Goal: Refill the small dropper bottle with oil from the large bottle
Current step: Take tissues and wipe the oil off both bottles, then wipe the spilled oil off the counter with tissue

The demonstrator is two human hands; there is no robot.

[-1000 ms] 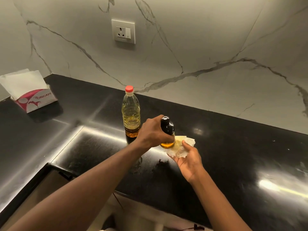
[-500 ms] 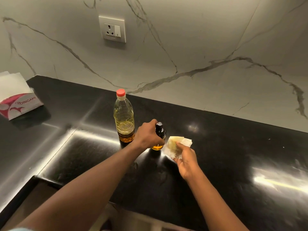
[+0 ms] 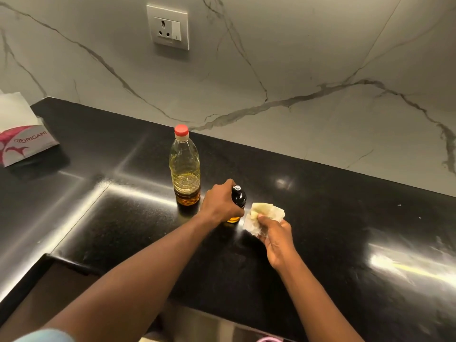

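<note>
The large clear oil bottle [image 3: 184,169] with a red cap stands upright on the black counter [image 3: 320,218], about half full of yellow oil. Just right of it stands the small dropper bottle [image 3: 238,197], dark with a black top and amber oil showing at its base. My left hand [image 3: 220,202] grips the small bottle around its body. My right hand [image 3: 274,234] pinches a crumpled, oil-stained tissue [image 3: 266,212] right beside the small bottle; whether the tissue touches the bottle is unclear.
A tissue box [image 3: 23,141] marked ORIGAMI sits at the far left of the counter. A wall socket [image 3: 168,27] is on the marble backsplash above the bottles. The counter's front edge runs below my arms.
The small bottle has gone down from slightly raised to standing on the counter, still in my left hand. My right hand with the tissue has drawn a little away from its base.
</note>
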